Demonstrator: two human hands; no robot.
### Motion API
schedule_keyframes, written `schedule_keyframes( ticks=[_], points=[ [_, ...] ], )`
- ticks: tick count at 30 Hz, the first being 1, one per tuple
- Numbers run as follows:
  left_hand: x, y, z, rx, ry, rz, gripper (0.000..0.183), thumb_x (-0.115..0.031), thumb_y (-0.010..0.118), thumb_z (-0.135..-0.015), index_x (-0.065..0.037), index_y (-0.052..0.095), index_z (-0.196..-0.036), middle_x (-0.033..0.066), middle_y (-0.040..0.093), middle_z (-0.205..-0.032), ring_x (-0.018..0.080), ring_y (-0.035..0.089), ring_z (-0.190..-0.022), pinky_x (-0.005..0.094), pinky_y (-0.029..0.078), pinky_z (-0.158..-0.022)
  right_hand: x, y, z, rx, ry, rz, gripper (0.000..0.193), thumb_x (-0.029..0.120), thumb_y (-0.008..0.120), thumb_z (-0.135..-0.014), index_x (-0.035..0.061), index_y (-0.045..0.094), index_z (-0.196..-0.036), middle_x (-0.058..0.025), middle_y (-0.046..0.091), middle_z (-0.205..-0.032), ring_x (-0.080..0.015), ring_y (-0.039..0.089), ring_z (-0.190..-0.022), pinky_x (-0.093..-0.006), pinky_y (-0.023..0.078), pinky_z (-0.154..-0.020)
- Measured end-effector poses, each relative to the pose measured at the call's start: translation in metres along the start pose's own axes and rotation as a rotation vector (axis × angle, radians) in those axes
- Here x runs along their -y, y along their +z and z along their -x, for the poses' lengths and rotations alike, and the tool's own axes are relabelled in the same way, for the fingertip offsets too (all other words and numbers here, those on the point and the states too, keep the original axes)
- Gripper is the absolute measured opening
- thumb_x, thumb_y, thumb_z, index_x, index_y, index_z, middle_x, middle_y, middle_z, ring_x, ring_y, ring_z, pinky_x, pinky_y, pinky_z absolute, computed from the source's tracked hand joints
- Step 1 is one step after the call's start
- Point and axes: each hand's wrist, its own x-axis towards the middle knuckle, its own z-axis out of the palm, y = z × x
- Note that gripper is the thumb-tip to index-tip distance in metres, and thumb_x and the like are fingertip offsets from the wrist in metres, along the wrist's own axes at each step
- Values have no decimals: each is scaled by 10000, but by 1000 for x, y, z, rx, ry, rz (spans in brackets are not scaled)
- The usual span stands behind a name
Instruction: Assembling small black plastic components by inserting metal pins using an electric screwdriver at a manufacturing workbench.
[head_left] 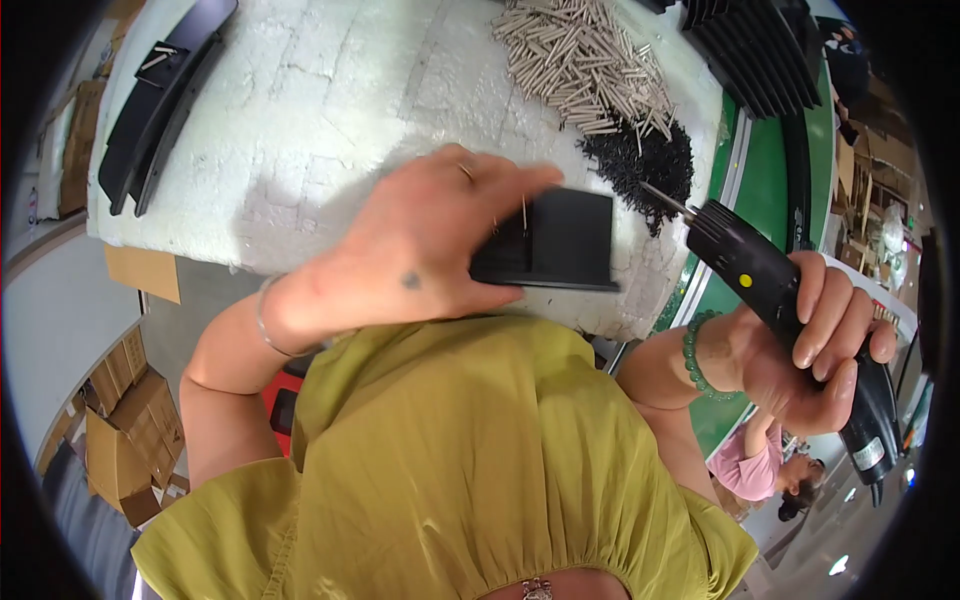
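My left hand (425, 235) grips the left end of a black rectangular plastic part (572, 240), thumb along its near edge and fingers toward its far edge. The palm hides much of that end. A thin bright pin or line shows on the part beside my fingers. My right hand (815, 350) is wrapped round a black electric screwdriver (745, 262) with a yellow dot. Its bit points up and left, over a heap of small black screws (645, 165). Behind the screws lies a pile of silvery metal pins (590, 62).
A worn white foam slab (330, 130) covers the work surface. Long curved black parts (165, 105) lie at the far left. Ribbed black pieces (755, 55) stand at the far right, by a green surface (712, 415). Cardboard boxes (130, 430) and another person (752, 465) are farther off.
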Motion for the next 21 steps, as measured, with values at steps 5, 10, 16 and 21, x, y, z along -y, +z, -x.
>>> schedule_keyframes(
  ticks=[5, 10, 16, 21],
  points=[
    [8, -55, 3, 48, -555, 1595, 587, -359, 552, -892, 49, 458, -1303, 164, 610, -1153, 202, 628, -972, 320, 506, -863, 6, -18, 2, -113, -114, -38, 268, 120, 562, -745, 99, 521, -1008, 60, 406, -596, -60, 414, -512, -238, 332, -603],
    [10, -76, 15, -117, -298, 1178, 544, -282, 623, -873, 17, 468, -1301, 68, 616, -1045, 115, 576, -921, 246, 466, -810, 0, -15, 11, -155, -76, 38, 260, 109, 552, -770, 86, 507, -1025, 34, 381, -625, -66, 389, -532, -261, 303, -613],
    [46, -173, 41, -743, -253, -544, 587, -273, 819, -679, -94, 586, -1187, 90, 635, -951, 202, 613, -817, 312, 498, -732, -8, -34, 16, -196, -33, 22, 218, 119, 543, -779, 87, 467, -980, 34, 365, -615, -67, 379, -545, -266, 289, -633],
    [95, -199, 68, -559, -490, -756, 666, -454, 821, -617, -112, 624, -1154, 158, 625, -984, 319, 600, -930, 390, 489, -807, -13, -34, 17, -185, -10, 12, 226, 122, 527, -779, 81, 444, -985, 38, 349, -601, -68, 353, -556, -271, 285, -646]
  ],
)
